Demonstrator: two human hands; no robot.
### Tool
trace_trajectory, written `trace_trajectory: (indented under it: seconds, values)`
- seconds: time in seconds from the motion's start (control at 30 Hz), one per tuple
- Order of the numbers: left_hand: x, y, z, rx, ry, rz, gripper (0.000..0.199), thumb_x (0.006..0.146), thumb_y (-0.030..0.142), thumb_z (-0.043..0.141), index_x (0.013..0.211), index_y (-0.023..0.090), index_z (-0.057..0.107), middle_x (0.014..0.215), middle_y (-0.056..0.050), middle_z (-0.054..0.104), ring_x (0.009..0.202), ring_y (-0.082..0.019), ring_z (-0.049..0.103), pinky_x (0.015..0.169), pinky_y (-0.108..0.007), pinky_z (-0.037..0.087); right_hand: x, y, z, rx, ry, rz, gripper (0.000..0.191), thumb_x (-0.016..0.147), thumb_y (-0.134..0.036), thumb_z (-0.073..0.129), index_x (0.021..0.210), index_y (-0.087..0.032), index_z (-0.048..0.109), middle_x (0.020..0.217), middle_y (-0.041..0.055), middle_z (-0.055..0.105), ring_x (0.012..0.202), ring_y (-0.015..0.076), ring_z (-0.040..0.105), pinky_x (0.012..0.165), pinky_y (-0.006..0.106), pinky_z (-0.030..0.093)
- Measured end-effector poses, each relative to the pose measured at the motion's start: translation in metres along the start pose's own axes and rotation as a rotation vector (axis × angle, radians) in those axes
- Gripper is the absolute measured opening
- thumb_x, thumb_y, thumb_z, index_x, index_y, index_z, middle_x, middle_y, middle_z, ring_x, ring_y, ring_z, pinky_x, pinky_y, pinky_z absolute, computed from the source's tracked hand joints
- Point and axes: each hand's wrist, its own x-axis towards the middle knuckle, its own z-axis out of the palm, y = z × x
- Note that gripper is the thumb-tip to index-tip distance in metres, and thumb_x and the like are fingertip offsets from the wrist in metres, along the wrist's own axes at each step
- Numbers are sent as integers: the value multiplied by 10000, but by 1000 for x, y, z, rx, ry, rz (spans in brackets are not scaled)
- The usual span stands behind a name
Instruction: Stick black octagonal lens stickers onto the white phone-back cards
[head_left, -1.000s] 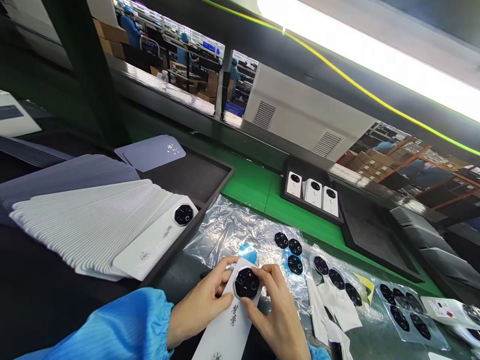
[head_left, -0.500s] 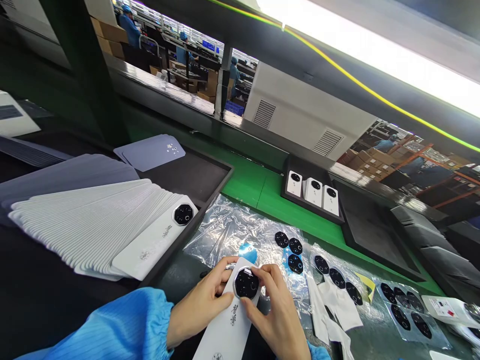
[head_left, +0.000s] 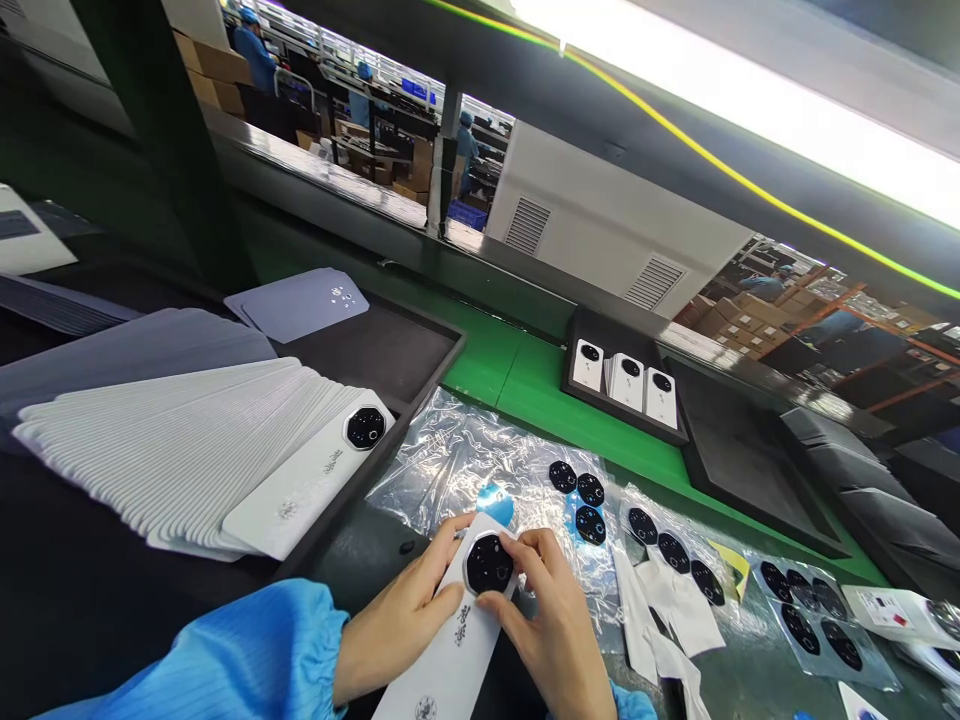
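Observation:
A white phone back cover [head_left: 442, 668] with dark script on it lies tilted between my hands, its lower end cut off by the frame. My left hand [head_left: 409, 612] grips its left side, thumb on the face and fingers along the far edge, partly hidden. On its upper end sits a black camera lens plate [head_left: 489, 565] inside a pale ring. My right hand [head_left: 551, 610] has its thumb and forefinger closed at the plate's right and lower edges. Beyond the hands, loose black lens plates [head_left: 590, 490] rest on clear plastic film [head_left: 450, 450] beside a blue round sticker [head_left: 495, 503].
At left, a fanned stack of white covers [head_left: 172, 450] fills a black tray [head_left: 456, 350]. A smaller tray [head_left: 626, 410] at the back holds several covers with lens plates. White cloth strips [head_left: 682, 615] and more lens plates [head_left: 799, 630] on film lie right. Co-workers stand far behind.
The cover and both hands have shifted very slightly left and down. My thumb and forefinger stay at the lens plate's edge.

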Motion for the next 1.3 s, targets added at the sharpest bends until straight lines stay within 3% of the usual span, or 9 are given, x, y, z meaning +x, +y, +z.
trace_trajectory:
  seconds: [0.07, 0.17, 0.37, 0.5, 0.63, 0.8, 1.0, 1.13, 1.3]
  values:
    - [-2, -2, 0, 54, 38, 21, 525, 899, 264, 375, 1411, 226, 266, 1407, -69, 480, 1303, -250, 415, 1016, -334, 371, 0, -3, 2, -18, 5, 1, 558, 642, -22, 773, 1120, -190, 539, 894, 29, 539, 734, 176, 586, 606, 270, 560]
    - [-2, -4, 2, 107, 85, 8, 496, 960, 387, 288, 1422, 210, 247, 1461, -78, 422, 1373, -266, 326, 1011, -336, 386, 1, -7, 4, -35, 9, -3, 552, 632, -59, 810, 1100, -183, 545, 875, 25, 545, 709, 173, 591, 587, 268, 561]
    - [0, -8, 3, 142, 82, 17, 448, 971, 393, 296, 1380, 217, 257, 1316, -78, 563, 1238, -251, 491, 931, -325, 442, 1, -9, 5, -43, 16, -23, 567, 583, -103, 862, 1063, -164, 567, 841, 20, 551, 667, 165, 589, 557, 256, 551]
    - [0, -9, 2, 110, 89, 19, 408, 966, 392, 327, 1340, 230, 312, 1227, -65, 615, 1232, -253, 493, 920, -325, 446, 1, -7, 4, -23, 20, -35, 503, 617, -174, 856, 1042, -147, 589, 823, 22, 546, 638, 157, 574, 531, 250, 535]
    - [1, -9, 1, 59, 95, -1, 389, 956, 429, 348, 1295, 238, 362, 1064, -48, 662, 1073, -248, 583, 880, -336, 455, 2, -6, 2, 29, 29, -32, 367, 780, -374, 719, 1043, -141, 612, 812, 39, 548, 657, 164, 570, 551, 254, 535]
    - [3, -7, 2, 39, 92, 8, 376, 944, 476, 354, 1232, 234, 372, 992, -43, 662, 978, -234, 601, 839, -334, 450, 4, -3, -4, 116, 60, -10, 413, 871, -533, 537, 1075, -187, 633, 812, 39, 566, 692, 164, 582, 593, 252, 540]
    - [2, 1, 3, -50, 119, -15, 442, 889, 565, 397, 1178, 232, 367, 975, -38, 660, 879, -223, 608, 813, -341, 441, -4, 1, -3, 282, 130, 307, 276, 905, -376, 517, 1108, -227, 631, 823, 24, 611, 664, 146, 601, 602, 242, 534]
    - [1, 4, 4, -50, 127, -31, 467, 875, 595, 399, 1165, 231, 371, 879, -12, 641, 785, -201, 588, 693, -309, 417, -6, -3, 2, 667, -9, 561, 456, 856, -527, 539, 1146, -177, 575, 653, -19, 603, 545, 142, 597, 525, 251, 508]
    - [4, 2, 6, -170, 88, -54, 514, 804, 535, 546, 1166, 222, 361, 874, -6, 636, 655, -158, 560, 565, -263, 389, -1, -12, 2, 970, -34, 665, 568, 764, -636, 623, 1073, -162, 579, 543, -53, 558, 452, 121, 546, 503, 256, 471]
